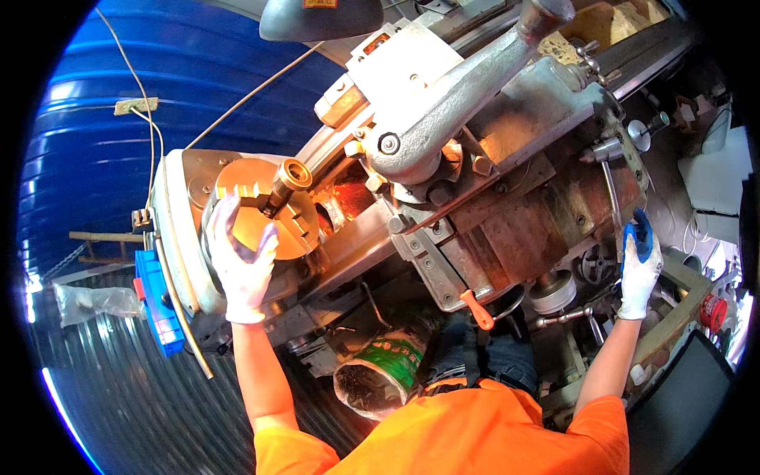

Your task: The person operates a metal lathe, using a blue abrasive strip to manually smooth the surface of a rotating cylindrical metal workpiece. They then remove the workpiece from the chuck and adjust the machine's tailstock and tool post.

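My left hand point(239, 265), in a white work glove, is at the front of a lathe chuck point(297, 229). Its fingers and thumb are spread, with nothing held between them. From the chuck jaws juts a hollow cylindrical metal workpiece point(290, 178), its open end toward the tool post. My right hand point(640, 265), gloved in white with a blue palm coating, is raised beside a long metal lever point(613, 190) on the carriage point(546, 218). Its fingers look apart, and no object shows in them; whether they touch the lever end is unclear.
A heavy tool post handle point(467, 95) slants over the carriage. An orange-handled tool point(477, 310) sticks out at its near edge. Below lies a green and white sack point(384, 372). A lamp hood point(321, 20) hangs above; a blue plastic bin point(158, 305) is left of the headstock.
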A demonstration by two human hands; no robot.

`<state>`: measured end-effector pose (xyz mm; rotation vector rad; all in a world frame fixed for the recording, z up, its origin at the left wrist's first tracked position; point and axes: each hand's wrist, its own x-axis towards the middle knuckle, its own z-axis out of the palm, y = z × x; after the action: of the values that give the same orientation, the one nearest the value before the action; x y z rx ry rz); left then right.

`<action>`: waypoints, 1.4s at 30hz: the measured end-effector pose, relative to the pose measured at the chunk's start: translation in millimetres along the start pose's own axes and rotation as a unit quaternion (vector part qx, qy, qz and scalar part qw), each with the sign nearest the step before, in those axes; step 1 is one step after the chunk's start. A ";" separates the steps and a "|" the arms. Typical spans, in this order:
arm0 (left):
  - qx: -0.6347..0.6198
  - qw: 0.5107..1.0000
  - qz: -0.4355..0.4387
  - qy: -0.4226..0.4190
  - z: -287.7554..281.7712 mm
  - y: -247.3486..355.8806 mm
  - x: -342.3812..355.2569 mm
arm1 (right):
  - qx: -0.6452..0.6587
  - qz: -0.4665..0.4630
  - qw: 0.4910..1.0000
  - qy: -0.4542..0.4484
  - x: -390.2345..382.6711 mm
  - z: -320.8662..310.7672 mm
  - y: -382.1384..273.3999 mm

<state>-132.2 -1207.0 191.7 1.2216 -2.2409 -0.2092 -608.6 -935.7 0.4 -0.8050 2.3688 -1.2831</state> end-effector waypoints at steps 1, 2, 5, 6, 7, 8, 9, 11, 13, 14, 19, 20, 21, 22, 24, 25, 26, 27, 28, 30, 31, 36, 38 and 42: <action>0.045 0.999 -0.004 -0.029 5.8 3.6 7.4 | 0.000 -0.004 1.000 -0.006 1.3 -0.4 -0.8; 0.094 0.994 -0.011 -0.055 7.5 7.1 13.3 | 0.003 -0.010 1.000 -0.016 1.3 1.3 -3.4; 0.232 0.960 0.047 -0.148 26.2 2.7 41.1 | 0.020 -0.004 0.999 -0.037 -0.2 3.5 -7.3; 0.277 0.943 0.086 -0.166 33.2 -3.0 48.9 | 0.027 0.002 0.999 -0.042 -2.1 3.9 -8.8; 0.302 0.930 0.084 -0.191 43.8 -5.9 56.8 | 0.047 0.047 0.997 -0.048 -4.3 2.0 -4.9; 0.333 0.914 0.078 -0.217 47.4 -7.3 62.9 | 0.051 0.045 0.996 -0.058 -7.0 3.5 -5.5; 0.341 0.908 0.102 -0.222 48.6 -11.7 68.0 | 0.054 0.044 0.995 -0.067 -9.5 5.5 -6.8; 0.396 0.866 0.098 -0.290 58.4 -12.3 79.3 | 0.052 0.003 0.997 -0.061 -14.3 7.8 -5.9; 0.437 0.826 0.109 -0.339 66.4 -16.5 85.3 | 0.069 0.031 0.994 -0.073 -18.3 10.0 -14.2; 0.444 0.816 0.123 -0.350 69.4 -20.8 85.3 | 0.075 0.046 0.993 -0.077 -20.3 10.2 -18.5; 0.464 0.796 0.192 -0.339 82.1 -54.8 83.8 | 0.074 0.032 0.993 -0.085 -26.1 9.2 -26.8; 0.461 0.797 0.199 -0.336 85.2 -57.0 84.7 | 0.102 0.063 0.989 -0.087 -27.5 7.3 -28.7; 0.464 0.798 0.188 -0.335 83.0 -60.5 86.4 | 0.081 0.036 0.993 -0.082 -28.1 8.8 -26.2; 0.463 0.802 0.176 -0.334 83.2 -61.4 85.1 | 0.053 0.009 0.996 -0.078 -27.2 8.2 -23.6; 0.456 0.787 0.190 -0.371 92.2 -38.4 88.5 | 0.005 0.007 0.996 -0.084 -26.8 0.8 -28.0; 0.460 0.781 0.185 -0.380 86.8 -30.5 88.7 | 0.031 0.018 0.996 -0.088 -28.1 -1.6 -32.4; 0.469 0.772 0.181 -0.389 84.7 -29.3 89.3 | 0.061 0.028 0.994 -0.091 -29.4 -1.7 -35.4; 0.478 0.763 0.160 -0.404 88.7 -36.1 90.0 | 0.058 0.019 0.994 -0.089 -28.4 -4.2 -35.7; 0.492 0.751 0.137 -0.420 89.9 -38.4 92.0 | 0.036 -0.001 0.996 -0.087 -29.0 -5.6 -33.6; 0.490 0.754 0.130 -0.417 91.4 -37.1 91.5 | 0.043 0.010 0.995 -0.091 -30.1 -11.7 -34.7; 0.489 0.759 0.134 -0.408 88.7 -34.7 90.2 | 0.046 0.012 0.995 -0.085 -31.8 -11.9 -31.3; 0.486 0.784 0.175 -0.344 88.6 -38.5 82.1 | 0.070 0.059 0.993 -0.081 -36.3 -14.1 -28.1; 0.493 0.782 0.199 -0.326 89.0 -42.0 78.2 | 0.084 0.065 0.991 -0.086 -38.6 -16.7 -24.3; 0.476 0.788 0.196 -0.336 84.6 -34.8 79.8 | 0.106 0.092 0.986 -0.090 -38.1 -16.5 -21.8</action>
<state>-187.1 -1302.6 140.9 1.1611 -3.3545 0.9115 -580.3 -910.9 28.4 -0.5964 2.0704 -1.2994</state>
